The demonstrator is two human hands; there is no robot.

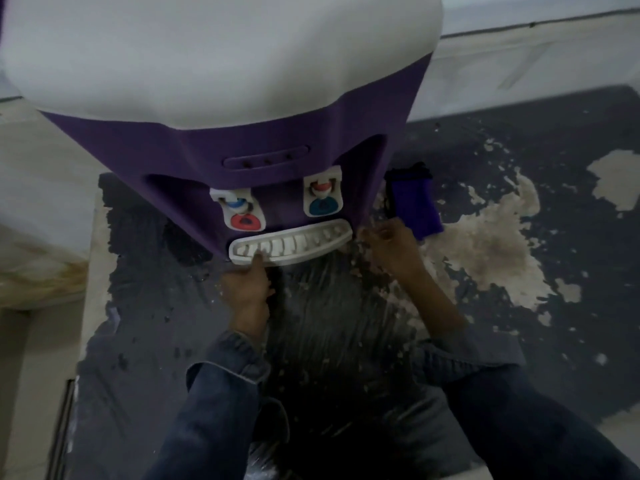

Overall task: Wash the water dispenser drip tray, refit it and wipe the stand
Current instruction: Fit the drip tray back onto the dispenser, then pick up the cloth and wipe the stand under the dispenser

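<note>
A purple and white water dispenser (214, 143) fills the upper half of the head view, seen from above. Its white slotted drip tray (294, 244) sits at the base of the front recess, under two taps (242, 213). My left hand (247, 289) grips the tray's left front edge, thumb on top of the grille. My right hand (388, 244) is at the tray's right end, fingers curled against the dispenser's side; whether it grips the tray cannot be told.
A folded purple cloth (414, 202) lies on the floor just right of the dispenser. The dark floor (346, 323) is worn with pale flaking patches. A pale wall or counter (38, 209) stands on the left.
</note>
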